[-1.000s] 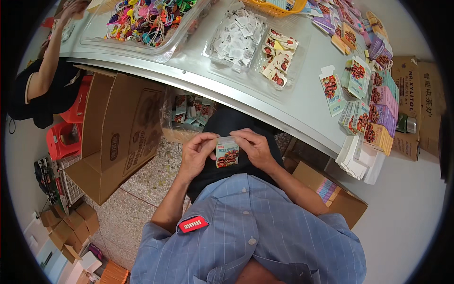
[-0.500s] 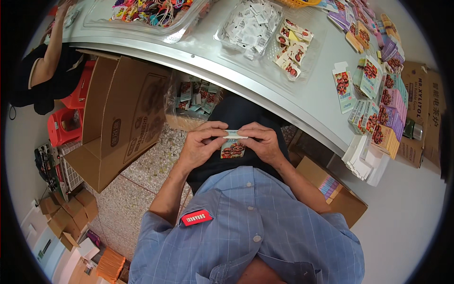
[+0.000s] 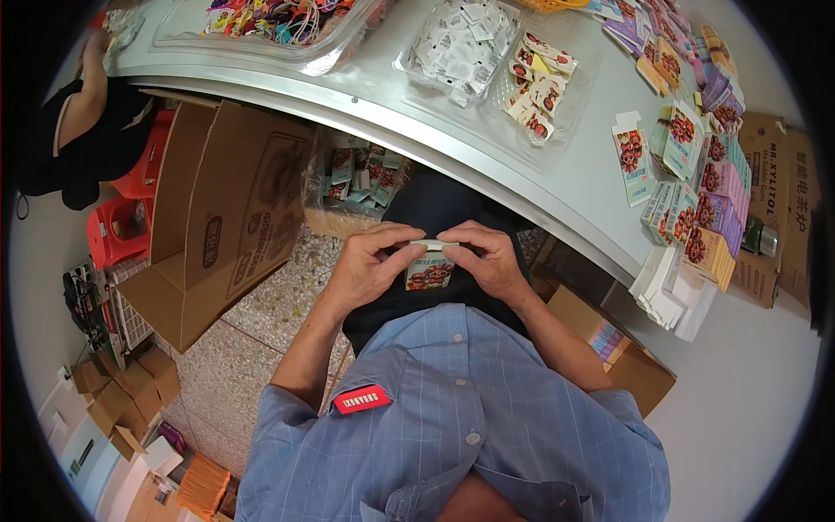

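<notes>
A small light-green printed carton [image 3: 429, 271] with red cartoon figures is held upright over my lap. My left hand [image 3: 372, 264] pinches the left end of its top flap between thumb and fingers. At the opposite end, my right hand [image 3: 484, 258] grips the same flap, thumb below and fingers above. The pale edge of the flap shows between both thumbs. What is inside the carton cannot be seen.
On the table [image 3: 365, 109] stand a tub of white sachets [image 3: 461, 48], a tray of printed cards [image 3: 541, 87] and a bin of colourful cords [image 3: 278, 26]. Folded cartons [image 3: 670, 213] lie right. Below are an open cardboard box [image 3: 226, 217] and a carton-filled box [image 3: 361, 178]. Another person [image 3: 87, 130] works far left.
The carton's top flap has been folded down further, so less of its green face shows between my thumbs. The other person's arm at far left has shifted.
</notes>
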Available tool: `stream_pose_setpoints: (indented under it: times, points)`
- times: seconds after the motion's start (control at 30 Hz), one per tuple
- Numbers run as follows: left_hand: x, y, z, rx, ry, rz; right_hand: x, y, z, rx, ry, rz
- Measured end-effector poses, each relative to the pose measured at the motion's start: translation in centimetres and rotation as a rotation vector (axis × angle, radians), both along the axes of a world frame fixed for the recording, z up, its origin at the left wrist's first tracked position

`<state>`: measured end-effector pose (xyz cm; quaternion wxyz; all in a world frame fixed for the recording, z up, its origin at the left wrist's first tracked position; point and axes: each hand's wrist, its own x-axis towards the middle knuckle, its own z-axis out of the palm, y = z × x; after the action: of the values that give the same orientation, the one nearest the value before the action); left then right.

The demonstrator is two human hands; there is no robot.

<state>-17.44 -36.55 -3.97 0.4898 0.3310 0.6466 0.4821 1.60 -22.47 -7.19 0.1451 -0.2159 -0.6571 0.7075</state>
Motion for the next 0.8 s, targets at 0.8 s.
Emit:
stream_pose_setpoints:
  times: [0.8]
  points:
    - [0.4,-0.4,0.6,0.065,0.124,-0.047,0.5,-0.7,-1.1,0.205,0.108,-0.047]
